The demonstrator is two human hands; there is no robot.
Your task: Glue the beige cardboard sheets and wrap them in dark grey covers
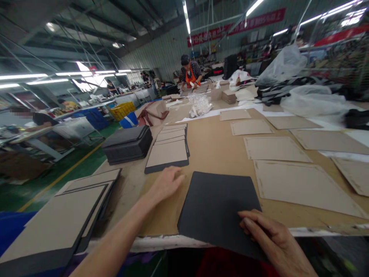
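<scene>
A black sheet lies at the table's front edge, its near part sticking out past the edge. My right hand is over its right side, fingers curled and thumb against them; anything between them is hidden. My left hand reaches forward with its fingers apart, just in front of a row of overlapping beige boards with black borders. It appears to hold nothing. To the right of the black sheet lie separate beige boards with brownish smears along their edges.
A stack of black panels stands at the left. Nearer are more black-edged boards overhanging the table. Clear plastic bags and crumpled plastic lie farther back. A person in an orange apron works at the far end.
</scene>
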